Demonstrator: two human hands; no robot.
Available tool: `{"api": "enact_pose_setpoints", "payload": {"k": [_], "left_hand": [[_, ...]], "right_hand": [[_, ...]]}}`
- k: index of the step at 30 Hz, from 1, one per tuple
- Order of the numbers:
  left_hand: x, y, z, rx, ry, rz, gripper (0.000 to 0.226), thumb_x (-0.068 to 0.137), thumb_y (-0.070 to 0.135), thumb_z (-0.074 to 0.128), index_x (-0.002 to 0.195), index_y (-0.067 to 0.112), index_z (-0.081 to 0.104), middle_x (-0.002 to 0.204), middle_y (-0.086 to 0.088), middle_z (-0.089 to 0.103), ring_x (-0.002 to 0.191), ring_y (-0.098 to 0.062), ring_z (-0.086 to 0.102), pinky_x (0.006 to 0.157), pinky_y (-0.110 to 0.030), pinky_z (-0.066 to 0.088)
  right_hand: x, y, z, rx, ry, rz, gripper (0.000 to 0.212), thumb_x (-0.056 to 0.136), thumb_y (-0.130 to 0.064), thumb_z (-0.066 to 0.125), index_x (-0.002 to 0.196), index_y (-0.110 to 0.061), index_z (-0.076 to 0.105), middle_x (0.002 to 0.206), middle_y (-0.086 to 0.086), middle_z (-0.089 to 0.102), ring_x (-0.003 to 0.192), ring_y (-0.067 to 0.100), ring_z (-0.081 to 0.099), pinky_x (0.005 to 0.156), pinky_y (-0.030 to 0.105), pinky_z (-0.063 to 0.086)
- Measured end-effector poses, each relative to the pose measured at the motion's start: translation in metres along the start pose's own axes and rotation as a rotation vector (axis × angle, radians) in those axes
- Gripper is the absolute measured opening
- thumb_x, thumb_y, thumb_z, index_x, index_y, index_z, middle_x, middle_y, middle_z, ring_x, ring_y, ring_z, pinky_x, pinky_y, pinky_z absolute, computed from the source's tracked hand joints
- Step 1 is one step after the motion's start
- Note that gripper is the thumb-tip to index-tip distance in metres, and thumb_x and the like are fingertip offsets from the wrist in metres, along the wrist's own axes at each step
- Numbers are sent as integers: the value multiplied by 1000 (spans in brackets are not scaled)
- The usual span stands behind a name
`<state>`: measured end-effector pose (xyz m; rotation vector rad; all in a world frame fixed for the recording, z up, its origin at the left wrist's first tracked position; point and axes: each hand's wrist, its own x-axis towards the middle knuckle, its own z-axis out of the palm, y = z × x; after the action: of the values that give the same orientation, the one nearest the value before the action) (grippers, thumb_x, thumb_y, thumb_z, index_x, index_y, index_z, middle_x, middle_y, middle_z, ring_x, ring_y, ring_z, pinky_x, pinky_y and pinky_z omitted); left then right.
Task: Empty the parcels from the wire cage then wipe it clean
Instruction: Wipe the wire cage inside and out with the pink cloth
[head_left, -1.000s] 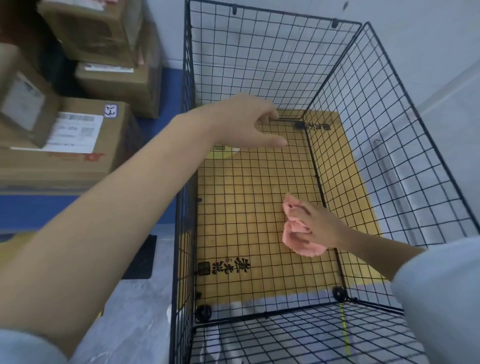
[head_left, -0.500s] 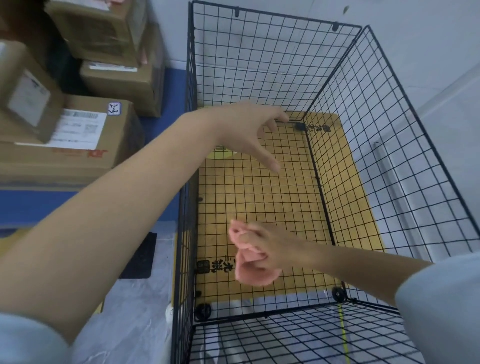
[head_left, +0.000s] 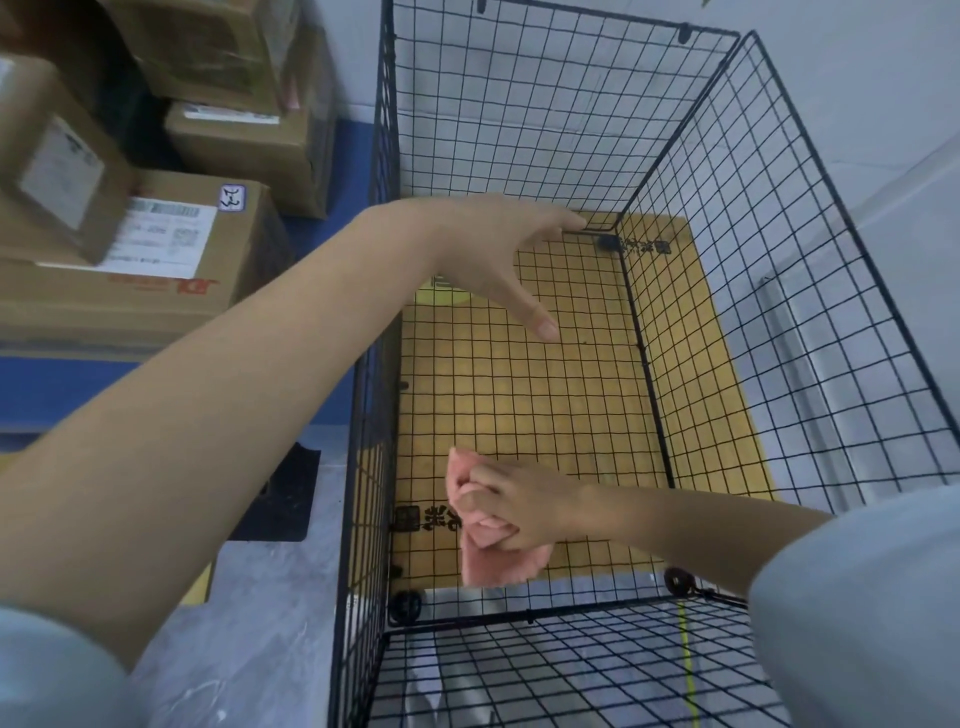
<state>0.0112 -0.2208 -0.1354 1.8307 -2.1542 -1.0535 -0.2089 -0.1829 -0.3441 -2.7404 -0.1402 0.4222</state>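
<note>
Right hand (head_left: 519, 512) clenched around a crumpled pink cloth (head_left: 491, 556), low inside the black wire-grid cage (head_left: 545, 119) near its front-left corner. Left hand (head_left: 498, 249) open, fingers spread above the cage's yellow floor. Brown cardboard parcels (head_left: 156, 249) stacked outside, left of the cage.

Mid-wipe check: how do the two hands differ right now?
The right hand is closed around a pink cloth; the left hand is open and holds nothing. The right hand sits low near the cage's near end; the left hand reaches toward its far end.
</note>
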Motion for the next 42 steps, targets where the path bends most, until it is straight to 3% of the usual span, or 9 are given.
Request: {"api": "enact_pose_setpoints", "payload": {"k": [6, 10, 18, 21, 23, 28, 33, 39, 42], "left_hand": [[0, 0, -1, 22, 3, 2, 115, 56, 61, 75, 150, 33, 15, 155, 9, 26, 141, -11, 28, 114, -33, 21], [2, -1, -1, 17, 8, 6, 114, 57, 60, 76, 150, 33, 14, 155, 7, 28, 141, -12, 28, 115, -34, 20], [5, -1, -2, 25, 25, 6, 113, 57, 61, 75, 150, 33, 17, 153, 5, 30, 140, -14, 31, 116, -37, 24], [7, -1, -2, 33, 41, 11, 111, 59, 60, 76, 149, 31, 19, 153, 4, 31, 139, -14, 32, 115, -36, 26], [7, -1, -2, 47, 40, 11, 111, 59, 60, 76, 150, 30, 18, 154, 3, 30, 140, -14, 31, 115, -36, 25], [7, -2, -1, 149, 92, 26, 114, 60, 65, 73, 151, 28, 15, 157, 7, 21, 144, -14, 20, 118, -37, 19], [8, -5, -1, 292, 108, 42, 117, 59, 74, 65, 152, 28, 11, 159, 6, 14, 146, -16, 10, 118, -39, 5], [9, -8, 0, 279, 57, 7, 121, 55, 78, 63, 152, 29, 9, 160, 4, 12, 147, -20, 9, 119, -45, 8], [10, -6, 0, 291, 53, 5, 120, 56, 77, 64, 152, 29, 9, 160, 3, 11, 147, -21, 7, 120, -45, 6]], "right_hand": [[-94, 36, 2, -200, -129, 163, 51, 85, -54, 38, 121, -19, 44, 126, 7, 43, 110, 20, 54, 79, 30, 56], [-129, 50, 3, -298, -112, 233, 51, 77, -59, 49, 112, -24, 48, 118, 4, 45, 94, 15, 61, 72, 28, 58], [-87, 9, -19, -128, -48, 137, 33, 85, -42, 47, 109, -20, 39, 113, 3, 46, 78, 14, 60, 52, 23, 55], [-40, -32, -14, 20, -46, 24, 51, 88, -45, 52, 129, -18, 39, 130, 5, 38, 102, 25, 57, 80, 36, 56], [-5, -54, -10, 41, -87, -77, 52, 90, -52, 51, 129, -18, 44, 133, 6, 35, 106, 27, 54, 83, 40, 55], [39, -69, 7, -39, -175, -188, 52, 87, -30, 65, 132, -14, 48, 130, 21, 48, 125, 37, 43, 95, 52, 48], [9, -38, 15, -156, -225, -246, 50, 88, -40, 64, 129, -19, 45, 128, 16, 49, 122, 34, 45, 92, 49, 51], [-78, 5, 16, -249, -390, -50, 51, 91, -45, 47, 133, -21, 34, 142, 17, 36, 136, 37, 29, 97, 55, 46], [-119, 20, 3, -257, -413, -25, 42, 92, -48, 43, 125, -20, 39, 130, 12, 47, 125, 33, 43, 89, 51, 52]]}}
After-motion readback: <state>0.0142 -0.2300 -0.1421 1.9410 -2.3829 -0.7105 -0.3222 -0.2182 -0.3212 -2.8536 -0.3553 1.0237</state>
